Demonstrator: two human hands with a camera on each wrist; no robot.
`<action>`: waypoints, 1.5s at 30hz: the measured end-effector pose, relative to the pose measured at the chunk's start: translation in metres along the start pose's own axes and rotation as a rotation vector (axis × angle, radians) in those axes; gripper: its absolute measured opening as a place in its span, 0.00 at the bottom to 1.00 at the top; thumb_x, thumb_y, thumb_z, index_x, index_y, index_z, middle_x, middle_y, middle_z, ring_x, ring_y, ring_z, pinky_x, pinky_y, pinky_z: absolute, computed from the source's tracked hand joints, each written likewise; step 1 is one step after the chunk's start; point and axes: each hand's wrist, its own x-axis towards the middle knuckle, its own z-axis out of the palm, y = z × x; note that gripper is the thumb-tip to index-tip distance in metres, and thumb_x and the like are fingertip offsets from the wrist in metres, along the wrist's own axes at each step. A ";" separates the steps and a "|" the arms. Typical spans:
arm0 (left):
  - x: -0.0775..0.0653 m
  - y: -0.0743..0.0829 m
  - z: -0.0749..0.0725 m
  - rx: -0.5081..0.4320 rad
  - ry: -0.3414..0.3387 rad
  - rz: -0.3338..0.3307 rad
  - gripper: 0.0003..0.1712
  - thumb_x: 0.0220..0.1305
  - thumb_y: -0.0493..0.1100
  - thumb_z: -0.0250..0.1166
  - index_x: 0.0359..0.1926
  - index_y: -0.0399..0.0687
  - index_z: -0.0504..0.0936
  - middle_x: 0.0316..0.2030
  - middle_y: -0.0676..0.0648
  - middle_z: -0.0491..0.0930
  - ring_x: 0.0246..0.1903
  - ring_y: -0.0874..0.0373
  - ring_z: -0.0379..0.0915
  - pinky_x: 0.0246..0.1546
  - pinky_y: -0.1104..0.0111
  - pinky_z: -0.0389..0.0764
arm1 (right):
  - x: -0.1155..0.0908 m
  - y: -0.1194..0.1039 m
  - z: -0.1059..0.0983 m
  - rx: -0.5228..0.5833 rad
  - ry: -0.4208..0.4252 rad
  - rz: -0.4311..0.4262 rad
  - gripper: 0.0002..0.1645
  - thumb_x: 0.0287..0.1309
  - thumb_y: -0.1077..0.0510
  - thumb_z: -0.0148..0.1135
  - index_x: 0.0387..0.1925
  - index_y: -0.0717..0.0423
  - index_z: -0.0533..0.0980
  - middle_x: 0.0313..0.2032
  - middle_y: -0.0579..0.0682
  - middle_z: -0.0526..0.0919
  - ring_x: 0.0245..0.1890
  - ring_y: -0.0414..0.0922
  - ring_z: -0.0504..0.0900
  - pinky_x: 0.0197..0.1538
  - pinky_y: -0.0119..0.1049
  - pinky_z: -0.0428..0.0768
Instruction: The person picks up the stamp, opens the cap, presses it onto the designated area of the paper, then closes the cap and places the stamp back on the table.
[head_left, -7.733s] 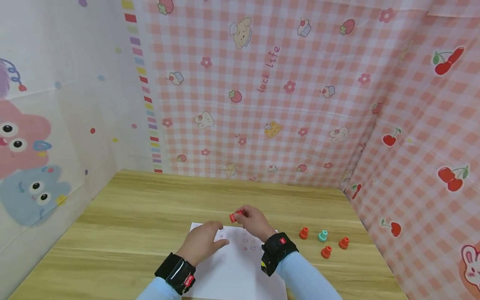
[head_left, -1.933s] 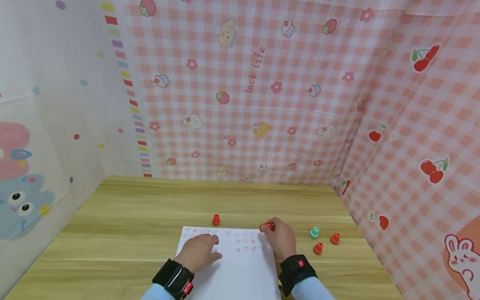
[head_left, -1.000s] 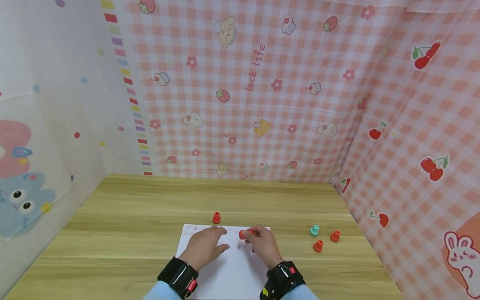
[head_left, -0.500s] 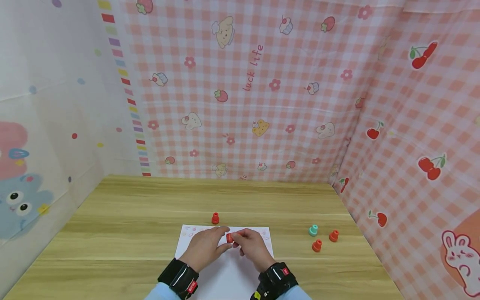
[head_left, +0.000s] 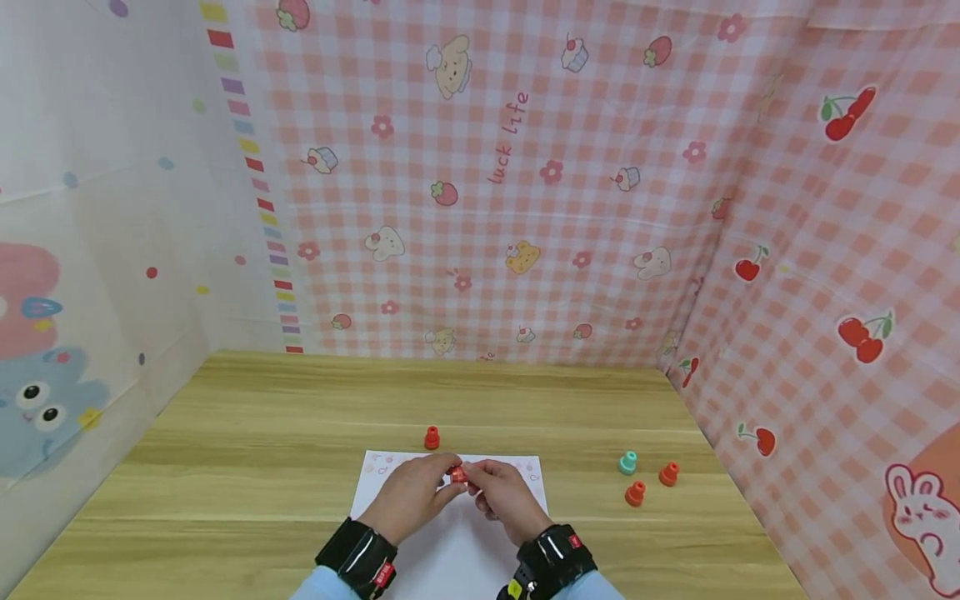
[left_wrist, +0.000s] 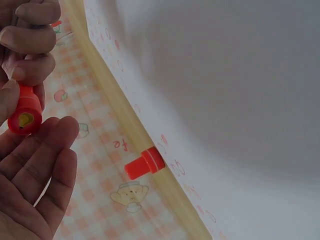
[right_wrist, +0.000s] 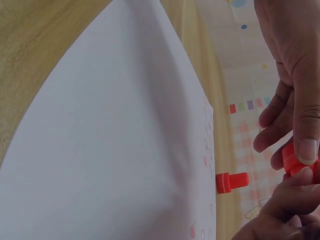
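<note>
A small red stamp (head_left: 458,474) is between my two hands, above the upper part of a white sheet of paper (head_left: 465,558). My right hand (head_left: 510,500) pinches its narrow end. Thumb and fingers of my left hand (head_left: 408,497) take hold of its wide end. In the left wrist view, a yellow picture shows on the round end of this stamp (left_wrist: 26,120). Small red and orange prints, mostly ring-like, run along the sheet's far edge (right_wrist: 209,150), partly covered by my hands in the head view.
Just behind the paper stands another red stamp (head_left: 432,438). To the right of the sheet are a teal stamp (head_left: 627,463) and two orange-red ones (head_left: 669,475). Patterned cloth walls (head_left: 480,208) enclose the wooden table (head_left: 225,467) at the back and sides.
One red stamp now stands behind the paper. My right hand has taken another from the right-hand group and brought it left over the paper, where my left hand now grips it too.
</note>
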 end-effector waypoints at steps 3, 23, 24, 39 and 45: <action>0.000 0.000 0.000 -0.019 0.000 -0.002 0.18 0.58 0.51 0.66 0.44 0.46 0.81 0.32 0.51 0.84 0.28 0.63 0.73 0.29 0.64 0.78 | 0.000 0.000 -0.001 0.028 -0.024 0.015 0.16 0.64 0.50 0.57 0.34 0.62 0.77 0.20 0.42 0.72 0.14 0.35 0.64 0.16 0.26 0.59; 0.000 -0.003 -0.006 -0.214 -0.007 0.010 0.10 0.56 0.47 0.69 0.36 0.48 0.83 0.21 0.57 0.79 0.21 0.68 0.67 0.21 0.74 0.71 | 0.003 0.004 -0.011 0.274 -0.223 0.080 0.11 0.67 0.54 0.53 0.32 0.55 0.76 0.20 0.41 0.71 0.16 0.33 0.63 0.18 0.24 0.61; 0.000 -0.003 -0.006 -0.213 -0.001 0.002 0.09 0.56 0.47 0.69 0.35 0.48 0.83 0.20 0.57 0.78 0.20 0.68 0.66 0.20 0.74 0.69 | 0.004 0.004 -0.012 0.255 -0.214 0.079 0.11 0.67 0.54 0.54 0.32 0.55 0.76 0.21 0.41 0.71 0.16 0.33 0.63 0.18 0.24 0.61; -0.001 -0.006 -0.011 -0.097 0.040 -0.047 0.09 0.55 0.46 0.69 0.32 0.47 0.81 0.21 0.55 0.75 0.21 0.64 0.66 0.22 0.70 0.70 | 0.017 -0.005 -0.029 -0.066 0.037 0.002 0.16 0.67 0.54 0.55 0.44 0.64 0.76 0.27 0.48 0.72 0.20 0.39 0.68 0.23 0.29 0.67; -0.003 -0.006 -0.012 -0.068 0.016 -0.062 0.09 0.56 0.47 0.69 0.28 0.49 0.79 0.20 0.56 0.73 0.19 0.63 0.65 0.22 0.69 0.67 | 0.019 -0.008 -0.025 -0.146 0.062 -0.028 0.15 0.67 0.55 0.54 0.44 0.64 0.77 0.28 0.49 0.73 0.19 0.40 0.67 0.20 0.28 0.64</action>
